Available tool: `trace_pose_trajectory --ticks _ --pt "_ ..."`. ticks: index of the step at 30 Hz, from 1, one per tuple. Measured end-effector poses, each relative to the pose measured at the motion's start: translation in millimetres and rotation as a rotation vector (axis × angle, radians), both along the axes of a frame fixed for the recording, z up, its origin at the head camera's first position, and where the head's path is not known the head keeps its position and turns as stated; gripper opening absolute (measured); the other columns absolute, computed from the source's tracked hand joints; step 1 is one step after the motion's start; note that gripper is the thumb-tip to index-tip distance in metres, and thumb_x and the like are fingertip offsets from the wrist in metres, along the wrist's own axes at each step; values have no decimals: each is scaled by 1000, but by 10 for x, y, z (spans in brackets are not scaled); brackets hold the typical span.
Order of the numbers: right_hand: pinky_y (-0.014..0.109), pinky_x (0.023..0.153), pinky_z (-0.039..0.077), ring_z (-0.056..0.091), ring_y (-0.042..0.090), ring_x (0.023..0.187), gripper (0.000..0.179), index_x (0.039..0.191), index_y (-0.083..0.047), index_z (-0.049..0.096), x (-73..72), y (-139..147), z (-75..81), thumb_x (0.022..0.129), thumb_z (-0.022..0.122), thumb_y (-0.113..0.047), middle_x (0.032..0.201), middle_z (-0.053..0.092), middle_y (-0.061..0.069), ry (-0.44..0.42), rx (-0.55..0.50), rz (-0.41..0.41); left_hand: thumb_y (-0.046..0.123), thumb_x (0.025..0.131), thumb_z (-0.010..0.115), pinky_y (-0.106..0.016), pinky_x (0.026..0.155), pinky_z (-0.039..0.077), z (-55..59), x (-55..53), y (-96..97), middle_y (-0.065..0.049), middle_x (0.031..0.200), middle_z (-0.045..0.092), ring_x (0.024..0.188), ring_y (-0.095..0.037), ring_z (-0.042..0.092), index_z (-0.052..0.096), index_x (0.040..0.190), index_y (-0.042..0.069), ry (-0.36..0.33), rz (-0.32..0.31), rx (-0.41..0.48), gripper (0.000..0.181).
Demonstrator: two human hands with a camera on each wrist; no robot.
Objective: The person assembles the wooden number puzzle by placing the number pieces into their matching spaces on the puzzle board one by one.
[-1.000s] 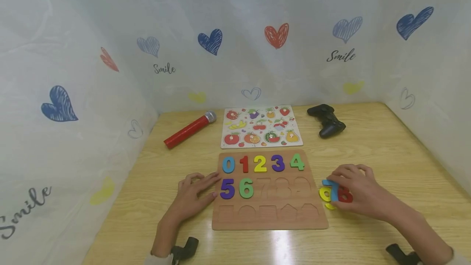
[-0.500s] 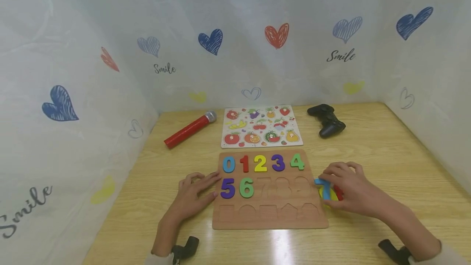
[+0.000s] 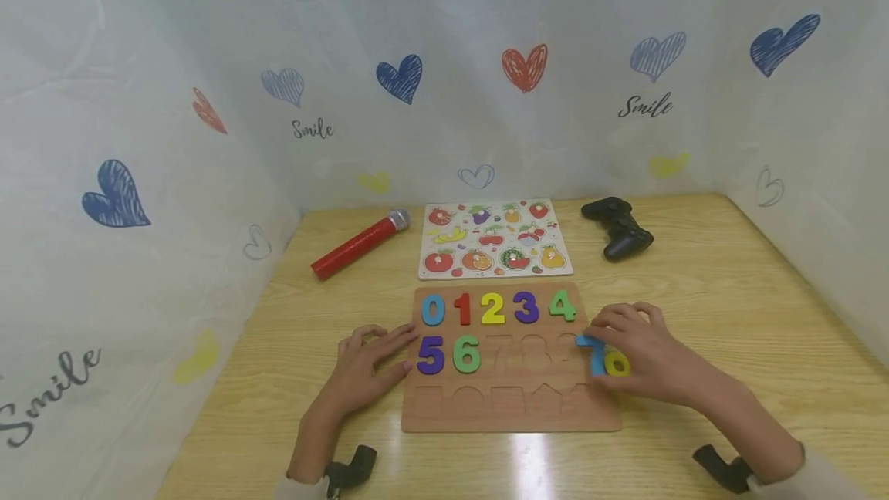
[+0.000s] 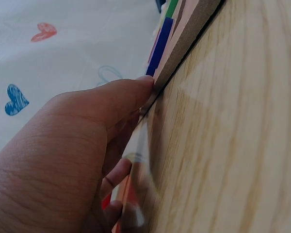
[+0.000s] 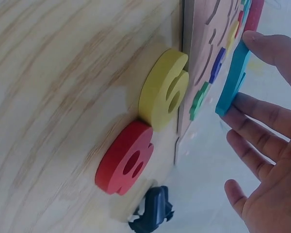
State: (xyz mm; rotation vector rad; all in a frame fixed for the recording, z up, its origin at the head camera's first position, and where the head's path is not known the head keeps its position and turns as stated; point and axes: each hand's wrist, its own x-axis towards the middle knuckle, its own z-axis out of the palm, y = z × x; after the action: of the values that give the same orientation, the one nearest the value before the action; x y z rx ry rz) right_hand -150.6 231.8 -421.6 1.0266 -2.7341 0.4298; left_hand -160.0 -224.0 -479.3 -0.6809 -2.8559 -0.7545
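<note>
My right hand (image 3: 642, 353) pinches a blue number 7 piece (image 3: 593, 357) between thumb and fingers, over the right edge of a wooden number puzzle board (image 3: 472, 421). In the right wrist view the blue 7 (image 5: 233, 80) hangs above the tabletop. Beneath it on the table lie a yellow 9 (image 5: 155, 94) and a red 8 (image 5: 117, 162), which touch; the red 8 is hidden in the head view. My left hand (image 3: 364, 373) rests with its fingers and thumb at the board's left edge, near the purple 5 (image 3: 430, 356).
Coloured numbers 0 to 6 sit in the board; its other recesses are bare. Behind it lies a fruit puzzle (image 3: 496, 240). A red microphone (image 3: 357, 247) is at the back left, a black game controller (image 3: 618, 228) at the back right. White printed curtains (image 3: 444, 137) enclose the table.
My right hand has moved left with the blue 7, from above the loose pieces to over the board's right edge. My left hand has stayed at the board.
</note>
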Motion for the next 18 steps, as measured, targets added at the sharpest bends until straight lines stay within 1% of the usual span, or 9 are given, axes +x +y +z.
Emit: trace_pose_trajectory --ticks 4,10,15,18 --pt "61 95 23 48 28 117 52 117 -13 71 -9 -48 5 76 85 -42 114 62 -4 -18 6 2 49 96 62 -50 90 25 1 1 8 17 150 47 125 -22 39 57 143 34 2 -1 1 49" --pt "60 95 24 49 28 116 53 119 -14 72 -29 -100 -8 76 85 -42 114 62 -4 -28 -3 9 51 97 59 -49 92 24 8 1 6 19 151 45 127 -20 37 55 144 36 -29 4 -4 50" --pt "60 96 24 49 27 117 51 118 -16 72 -56 -165 -11 76 85 -41 115 62 -4 -15 -4 28 50 97 60 -49 90 25 -10 -2 -3 17 150 46 126 -21 38 56 144 35 -7 2 -4 49" --pt "60 97 24 48 27 119 50 117 -14 72 -63 -215 -6 76 84 -39 116 61 -3 -32 0 26 49 97 61 -49 89 25 -17 -6 -7 17 150 47 125 -22 38 56 143 35 -1 0 -3 49"
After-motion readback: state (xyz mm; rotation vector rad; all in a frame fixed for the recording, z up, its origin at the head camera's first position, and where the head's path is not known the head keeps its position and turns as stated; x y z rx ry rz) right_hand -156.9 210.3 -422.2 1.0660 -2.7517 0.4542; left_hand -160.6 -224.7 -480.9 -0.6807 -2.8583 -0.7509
